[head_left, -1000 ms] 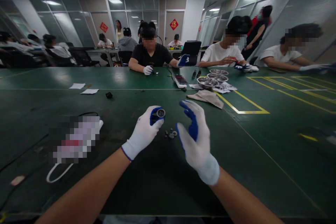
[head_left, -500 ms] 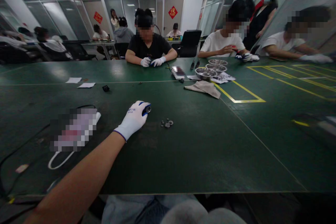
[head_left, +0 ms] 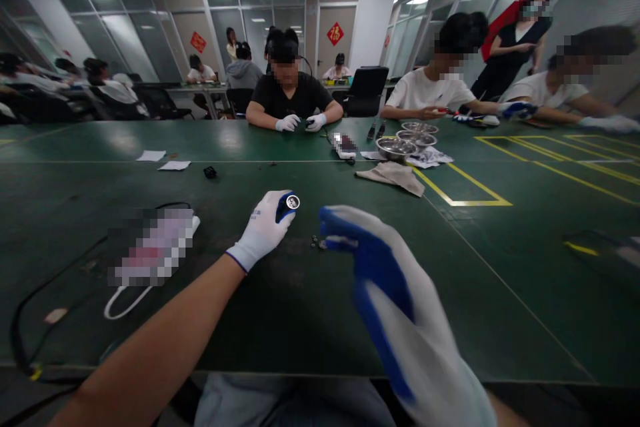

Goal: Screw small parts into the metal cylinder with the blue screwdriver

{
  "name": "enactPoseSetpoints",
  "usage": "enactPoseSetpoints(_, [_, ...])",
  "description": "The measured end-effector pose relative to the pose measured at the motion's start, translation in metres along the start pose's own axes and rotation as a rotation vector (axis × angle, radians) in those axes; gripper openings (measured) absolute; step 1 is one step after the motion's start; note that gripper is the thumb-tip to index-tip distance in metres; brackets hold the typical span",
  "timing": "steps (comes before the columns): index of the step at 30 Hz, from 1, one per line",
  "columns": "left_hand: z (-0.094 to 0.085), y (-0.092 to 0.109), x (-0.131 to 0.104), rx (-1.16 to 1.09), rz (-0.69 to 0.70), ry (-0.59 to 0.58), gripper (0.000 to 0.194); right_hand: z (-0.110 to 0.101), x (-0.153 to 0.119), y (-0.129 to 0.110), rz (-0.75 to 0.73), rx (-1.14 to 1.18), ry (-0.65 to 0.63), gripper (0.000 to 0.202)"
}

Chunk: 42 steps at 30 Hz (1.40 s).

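Note:
My left hand (head_left: 265, 221), in a white glove with a blue palm, is closed around a short dark cylinder (head_left: 293, 202). The round end of the cylinder, with a bright metal rim, faces me. My right hand (head_left: 395, 287), gloved alike and slightly blurred, is held over the table with its thumb apart from the curved fingers and nothing visible between them. Its fingertips are beside and partly in front of a few small grey gear-like parts (head_left: 321, 245). Tiny ring-like pieces (head_left: 314, 239) lie to the left of those parts.
On the green table (head_left: 280, 327), a pixelated device with a white loop (head_left: 160, 247) lies left with black cables. A small black object (head_left: 210, 172), white papers (head_left: 174, 165), a beige cloth (head_left: 393, 177) and steel bowls (head_left: 397, 148) lie farther back. Gloved co-workers sit opposite.
My right hand has come into view from the lower right, reaching to the small parts and covering some. The cylinder's end in my left hand now faces me more. The whole view has shifted slightly.

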<state>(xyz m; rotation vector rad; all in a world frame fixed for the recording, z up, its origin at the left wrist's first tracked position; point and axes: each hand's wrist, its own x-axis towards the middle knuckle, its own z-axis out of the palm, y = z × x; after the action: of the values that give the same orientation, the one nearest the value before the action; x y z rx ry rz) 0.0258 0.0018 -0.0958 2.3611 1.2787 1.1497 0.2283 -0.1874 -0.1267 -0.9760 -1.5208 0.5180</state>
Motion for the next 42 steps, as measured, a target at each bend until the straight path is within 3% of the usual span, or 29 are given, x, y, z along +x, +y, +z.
enactPoseSetpoints(3, [0.004, 0.017, -0.002, -0.134, 0.063, 0.119, 0.041, 0.007, 0.088, 0.01, 0.098, -0.188, 0.0, 0.066])
enactPoseSetpoints(5, [0.006, 0.03, -0.007, -0.173, 0.159, 0.135, 0.04, 0.01, 0.114, 0.017, 0.082, -0.269, -0.042, 0.067])
enactPoseSetpoints(9, [0.007, 0.044, -0.018, -0.153, 0.342, 0.09, 0.043, 0.011, 0.113, 0.024, -0.095, -0.27, -0.114, 0.051])
enactPoseSetpoints(11, [0.007, 0.037, -0.015, -0.185, 0.396, 0.095, 0.049, 0.01, 0.107, 0.024, -0.098, -0.257, -0.097, 0.039])
enactPoseSetpoints(13, [0.009, 0.016, -0.001, -0.184, 0.4, 0.104, 0.059, 0.007, 0.103, 0.025, -0.033, -0.258, -0.051, 0.031])
enactPoseSetpoints(15, [0.012, -0.014, 0.023, -0.013, 0.207, 0.119, 0.059, 0.002, 0.101, 0.027, 0.026, -0.277, 0.025, 0.03])
enactPoseSetpoints(17, [0.015, -0.049, 0.053, 0.239, -0.241, 0.155, 0.064, -0.005, 0.099, 0.032, 0.048, -0.291, 0.1, 0.031])
enactPoseSetpoints(19, [0.018, -0.08, 0.082, 0.41, -0.606, 0.085, 0.08, -0.012, 0.096, 0.038, 0.055, -0.292, 0.159, 0.03])
enactPoseSetpoints(21, [0.02, -0.104, 0.108, 0.517, -0.685, 0.017, 0.087, -0.016, 0.092, 0.043, 0.077, -0.29, 0.214, 0.029])
enactPoseSetpoints(25, [0.029, -0.125, 0.148, 0.596, -0.636, -0.16, 0.095, -0.013, 0.085, 0.048, 0.148, -0.28, 0.289, 0.026])
enactPoseSetpoints(30, [0.04, -0.134, 0.176, 0.542, -0.509, -0.272, 0.084, -0.002, 0.084, 0.052, 0.172, -0.27, 0.285, 0.027])
enactPoseSetpoints(36, [0.036, -0.136, 0.173, 0.482, -0.319, -0.399, 0.073, 0.006, 0.088, 0.058, 0.239, -0.213, 0.281, 0.028])
enactPoseSetpoints(42, [0.033, -0.127, 0.155, 0.45, -0.239, -0.401, 0.078, 0.01, 0.091, 0.066, 0.308, -0.19, 0.311, 0.032])
